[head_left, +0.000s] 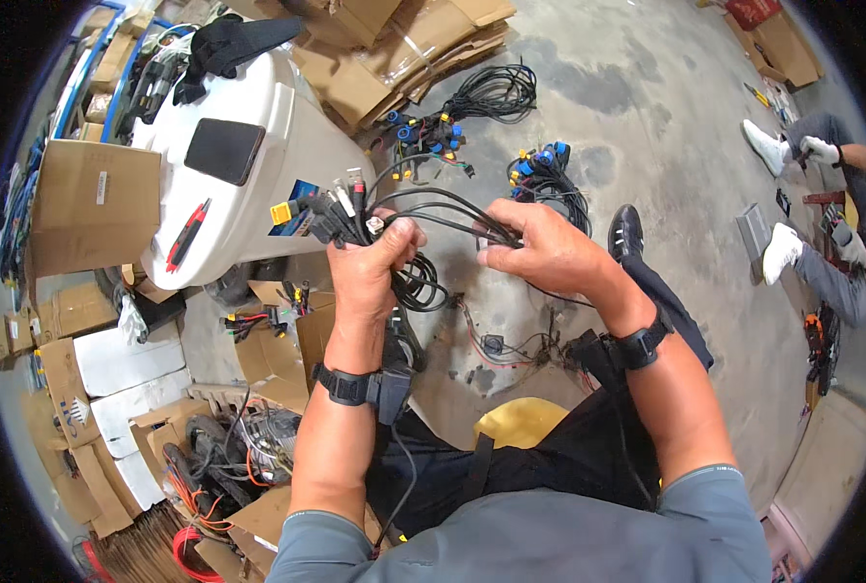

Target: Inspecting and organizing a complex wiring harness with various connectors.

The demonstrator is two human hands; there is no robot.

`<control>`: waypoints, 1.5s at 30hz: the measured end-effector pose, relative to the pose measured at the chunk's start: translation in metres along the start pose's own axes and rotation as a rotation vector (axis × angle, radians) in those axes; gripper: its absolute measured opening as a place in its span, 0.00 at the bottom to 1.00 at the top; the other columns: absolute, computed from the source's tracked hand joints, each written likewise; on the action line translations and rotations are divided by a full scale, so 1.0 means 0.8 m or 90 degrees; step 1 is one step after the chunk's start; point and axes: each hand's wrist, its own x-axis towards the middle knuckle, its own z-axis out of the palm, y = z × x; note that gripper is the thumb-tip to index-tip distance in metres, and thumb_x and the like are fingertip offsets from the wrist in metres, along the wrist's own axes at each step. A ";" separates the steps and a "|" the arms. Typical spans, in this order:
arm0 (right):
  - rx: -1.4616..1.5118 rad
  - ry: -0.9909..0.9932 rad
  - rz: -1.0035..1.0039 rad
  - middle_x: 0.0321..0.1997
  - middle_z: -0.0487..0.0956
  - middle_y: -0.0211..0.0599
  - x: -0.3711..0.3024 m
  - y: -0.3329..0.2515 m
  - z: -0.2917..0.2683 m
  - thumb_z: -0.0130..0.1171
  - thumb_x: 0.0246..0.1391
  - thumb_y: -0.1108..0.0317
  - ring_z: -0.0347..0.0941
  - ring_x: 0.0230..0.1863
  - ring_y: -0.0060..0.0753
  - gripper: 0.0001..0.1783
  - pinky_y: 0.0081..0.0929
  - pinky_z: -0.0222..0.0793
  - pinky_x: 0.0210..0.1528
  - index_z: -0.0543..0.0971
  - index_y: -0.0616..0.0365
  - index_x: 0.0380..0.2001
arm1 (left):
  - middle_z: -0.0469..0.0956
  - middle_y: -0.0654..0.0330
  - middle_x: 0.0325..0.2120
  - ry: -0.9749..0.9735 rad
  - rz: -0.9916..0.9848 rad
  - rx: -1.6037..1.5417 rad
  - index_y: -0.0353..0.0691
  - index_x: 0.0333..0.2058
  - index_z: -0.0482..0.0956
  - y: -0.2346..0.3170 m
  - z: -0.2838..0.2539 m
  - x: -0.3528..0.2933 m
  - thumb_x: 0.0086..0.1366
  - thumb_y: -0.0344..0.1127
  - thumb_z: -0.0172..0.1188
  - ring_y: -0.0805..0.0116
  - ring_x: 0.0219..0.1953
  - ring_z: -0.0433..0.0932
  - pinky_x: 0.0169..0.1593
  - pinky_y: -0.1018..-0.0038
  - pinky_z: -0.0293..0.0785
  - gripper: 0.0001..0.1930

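Observation:
My left hand point(380, 251) is closed around a bundle of black cables point(437, 206). Their plug ends point(328, 220) stick out past my thumb: black, white and red connectors, one with a yellow cap point(280, 214). Farther along the same strands, my right hand point(547, 245) grips them between thumb and fingers. Between the hands the cables arch in loose curves, and a coiled part point(418, 284) hangs below my left hand. A wrist strap with a black device sits on each forearm.
On a white plastic container point(297, 126) lie a phone point(224, 151), a red-and-black tool point(188, 235) and black cloth point(229, 53). Cable coils point(496, 94) and blue-and-yellow connectors point(547, 160) lie on the floor. Cardboard boxes point(98, 209) stand left. Another person point(831, 262) sits at right.

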 end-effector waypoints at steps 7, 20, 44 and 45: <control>0.012 -0.036 0.005 0.31 0.75 0.33 -0.006 -0.003 -0.008 0.63 0.50 0.60 0.69 0.36 0.24 0.20 0.26 0.66 0.40 0.76 0.65 0.40 | 0.75 0.57 0.22 0.001 0.040 -0.032 0.39 0.34 0.71 -0.003 -0.011 0.004 0.58 0.32 0.64 0.71 0.20 0.69 0.24 0.77 0.62 0.10; 0.074 0.113 -0.041 0.32 0.78 0.56 0.007 0.009 0.048 0.50 0.62 0.62 0.77 0.37 0.51 0.14 0.41 0.70 0.39 0.73 0.65 0.36 | 0.77 0.61 0.22 -0.057 -0.114 -0.093 0.35 0.33 0.76 -0.026 0.032 -0.014 0.55 0.30 0.70 0.78 0.18 0.70 0.23 0.80 0.66 0.12; -0.173 -0.035 -0.059 0.31 0.77 0.58 -0.003 0.000 0.050 0.55 0.44 0.66 0.75 0.35 0.63 0.19 0.52 0.72 0.37 0.70 0.66 0.39 | 0.82 0.54 0.34 0.027 -0.053 0.079 0.35 0.36 0.80 -0.027 0.046 -0.020 0.52 0.27 0.67 0.66 0.36 0.80 0.43 0.70 0.76 0.11; -0.161 0.003 -0.116 0.29 0.76 0.58 0.001 0.021 0.057 0.55 0.44 0.66 0.75 0.34 0.64 0.18 0.52 0.71 0.37 0.70 0.66 0.37 | 0.81 0.54 0.35 0.013 -0.025 0.041 0.34 0.37 0.77 -0.041 0.038 -0.013 0.52 0.25 0.65 0.64 0.38 0.80 0.44 0.70 0.76 0.12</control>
